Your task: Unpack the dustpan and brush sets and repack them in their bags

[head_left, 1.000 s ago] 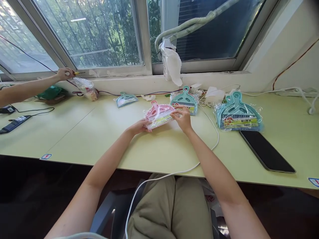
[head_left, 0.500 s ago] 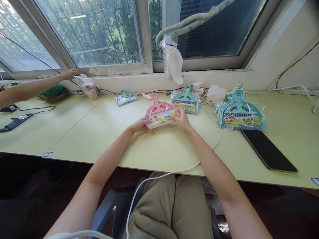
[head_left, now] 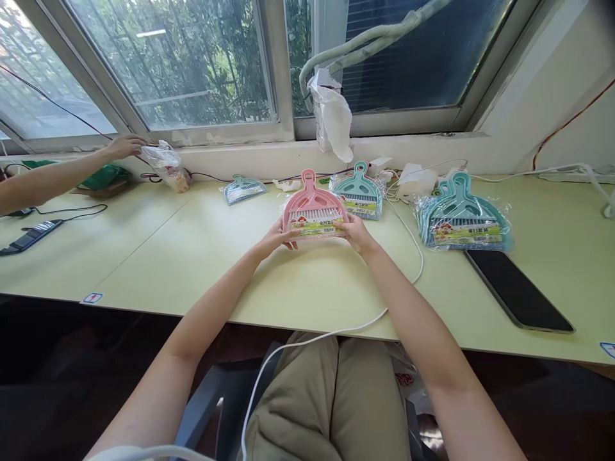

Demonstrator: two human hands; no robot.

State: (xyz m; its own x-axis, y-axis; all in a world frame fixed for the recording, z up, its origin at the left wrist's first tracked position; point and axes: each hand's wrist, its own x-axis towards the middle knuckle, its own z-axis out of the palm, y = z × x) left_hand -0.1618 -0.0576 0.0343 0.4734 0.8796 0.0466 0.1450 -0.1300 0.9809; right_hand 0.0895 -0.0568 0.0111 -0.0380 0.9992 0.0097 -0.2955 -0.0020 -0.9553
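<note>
Between my hands is a pink dustpan and brush set (head_left: 314, 208), wrapped in clear plastic with a yellow-green label, its handle pointing away from me. My left hand (head_left: 277, 239) grips its lower left corner. On the lower right side, my right hand (head_left: 356, 233) holds it, fingers on the label. Just behind it to the right lies a packaged teal dustpan set (head_left: 359, 191). A stack of teal dustpan sets (head_left: 464, 218) rests farther right, and a smaller teal set (head_left: 244, 190) lies flat at the back left.
A black phone (head_left: 519, 291) lies front right, by the teal stack. A white cable (head_left: 418, 262) crosses the table (head_left: 163, 269) and drops over its front edge. At the far left, another person's hand (head_left: 125, 146) reaches near a plastic bag (head_left: 166, 168).
Both hands have turned the pink set straighter and tipped it up more; its handle has swung right. The other person's hand has drawn back left from the plastic bag.
</note>
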